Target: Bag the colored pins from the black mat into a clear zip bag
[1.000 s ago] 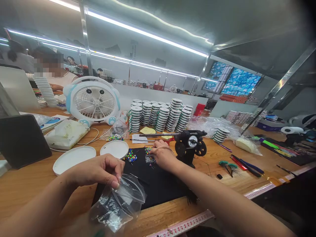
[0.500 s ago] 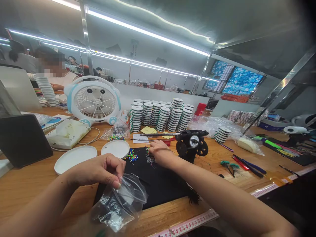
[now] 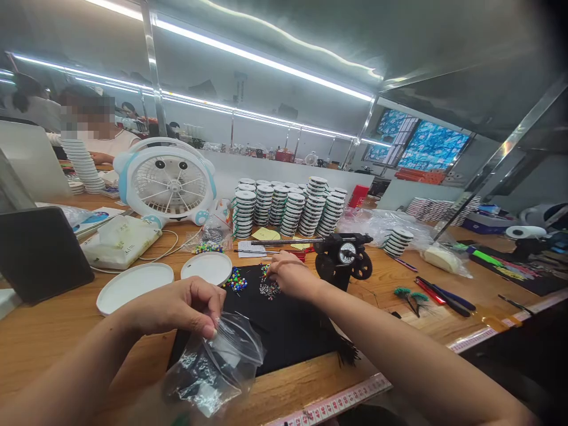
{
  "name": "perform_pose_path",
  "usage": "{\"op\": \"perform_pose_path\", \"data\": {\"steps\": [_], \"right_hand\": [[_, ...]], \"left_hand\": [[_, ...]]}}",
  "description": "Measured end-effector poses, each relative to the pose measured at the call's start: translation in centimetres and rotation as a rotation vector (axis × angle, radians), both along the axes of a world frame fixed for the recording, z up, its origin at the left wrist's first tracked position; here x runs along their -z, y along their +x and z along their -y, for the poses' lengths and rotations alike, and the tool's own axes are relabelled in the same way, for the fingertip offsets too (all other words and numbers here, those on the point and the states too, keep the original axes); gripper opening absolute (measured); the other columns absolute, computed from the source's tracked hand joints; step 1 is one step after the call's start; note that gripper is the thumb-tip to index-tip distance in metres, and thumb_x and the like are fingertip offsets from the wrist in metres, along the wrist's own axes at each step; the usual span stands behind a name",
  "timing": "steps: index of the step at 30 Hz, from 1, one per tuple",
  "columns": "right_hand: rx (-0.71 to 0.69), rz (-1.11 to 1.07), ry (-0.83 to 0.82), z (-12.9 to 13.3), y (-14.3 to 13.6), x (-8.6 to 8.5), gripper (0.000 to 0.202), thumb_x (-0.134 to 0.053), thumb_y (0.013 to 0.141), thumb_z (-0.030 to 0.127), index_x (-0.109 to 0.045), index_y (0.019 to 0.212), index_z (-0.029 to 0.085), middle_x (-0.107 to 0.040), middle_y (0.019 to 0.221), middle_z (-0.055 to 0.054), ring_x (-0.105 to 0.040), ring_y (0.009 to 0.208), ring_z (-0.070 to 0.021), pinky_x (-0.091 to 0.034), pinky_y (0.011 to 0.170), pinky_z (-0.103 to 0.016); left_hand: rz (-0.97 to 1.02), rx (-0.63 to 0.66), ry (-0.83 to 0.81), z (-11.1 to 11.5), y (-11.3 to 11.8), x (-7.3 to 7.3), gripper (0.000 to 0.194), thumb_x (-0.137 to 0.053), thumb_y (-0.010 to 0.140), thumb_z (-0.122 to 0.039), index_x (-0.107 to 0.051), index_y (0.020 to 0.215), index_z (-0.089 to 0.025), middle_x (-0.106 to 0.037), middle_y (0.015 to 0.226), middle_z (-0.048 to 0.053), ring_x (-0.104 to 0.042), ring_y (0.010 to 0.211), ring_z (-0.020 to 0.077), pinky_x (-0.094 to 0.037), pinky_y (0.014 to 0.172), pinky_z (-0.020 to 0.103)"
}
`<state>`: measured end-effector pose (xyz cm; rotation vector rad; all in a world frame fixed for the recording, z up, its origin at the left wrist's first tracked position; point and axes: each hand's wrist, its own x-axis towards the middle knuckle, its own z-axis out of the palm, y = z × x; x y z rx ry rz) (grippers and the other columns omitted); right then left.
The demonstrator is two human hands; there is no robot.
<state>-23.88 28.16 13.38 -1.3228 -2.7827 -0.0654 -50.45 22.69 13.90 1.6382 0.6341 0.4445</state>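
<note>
My left hand [image 3: 195,305] pinches the upper edge of a clear zip-lock bag [image 3: 217,361], which hangs over the near edge of a black mat [image 3: 293,331]. Inside the bag are shiny, whitish contents that I cannot make out. At the far side of the mat, my right hand [image 3: 290,275] has its fingers drawn together and pointing down at a pile of small silvery pieces [image 3: 268,290]. Its fingertips are partly hidden, so what they grip does not show. Left of that pile lies a heap of multicoloured round-headed pins or beads [image 3: 237,279].
Two white lids [image 3: 135,284] lie left of the mat. A black geared device with a dial [image 3: 346,254] stands at its right. Behind are stacked spools [image 3: 290,207] and a fan [image 3: 168,183]. Pliers [image 3: 450,299] lie rightward; a measuring tape [image 3: 341,402] runs along the front edge.
My right hand stays at the silvery pile with its fingers shifted slightly, and more of the pile's near side looks gathered. My left hand and the bag hold still.
</note>
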Motion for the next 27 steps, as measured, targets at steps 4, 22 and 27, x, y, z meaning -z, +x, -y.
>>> {"op": "perform_pose_path", "data": {"steps": [4, 22, 27], "right_hand": [[0.015, -0.017, -0.012, 0.3, 0.3, 0.2, 0.017, -0.053, 0.083, 0.022, -0.07, 0.083, 0.02, -0.061, 0.087, -0.005, -0.05, 0.088, -0.0177, -0.036, 0.08, -0.028], [0.115, -0.05, -0.091, 0.7, -1.3, 0.5, 0.012, -0.056, 0.08, 0.022, -0.068, 0.081, 0.018, -0.064, 0.087, -0.005, -0.053, 0.087, -0.0158, -0.039, 0.072, -0.022], [0.246, -0.065, -0.06, -1.4, -0.4, 0.7, 0.016, -0.053, 0.082, 0.02, -0.068, 0.083, 0.015, -0.063, 0.091, -0.008, -0.052, 0.089, -0.0177, -0.038, 0.075, -0.024]], "left_hand": [[0.002, 0.005, -0.005, 0.0, 0.1, 0.0, 0.016, -0.077, 0.062, -0.03, -0.068, 0.067, -0.018, -0.056, 0.066, -0.001, -0.048, 0.065, 0.0115, -0.036, 0.059, 0.022], [0.002, 0.009, -0.007, 0.0, 0.0, 0.2, 0.015, -0.077, 0.063, -0.029, -0.067, 0.067, -0.017, -0.055, 0.066, -0.001, -0.047, 0.065, 0.0112, -0.035, 0.059, 0.022], [0.002, 0.009, -0.017, 0.0, -0.1, 0.1, 0.014, -0.076, 0.064, -0.027, -0.067, 0.068, -0.017, -0.055, 0.068, -0.001, -0.047, 0.064, 0.0107, -0.034, 0.058, 0.022]]}}
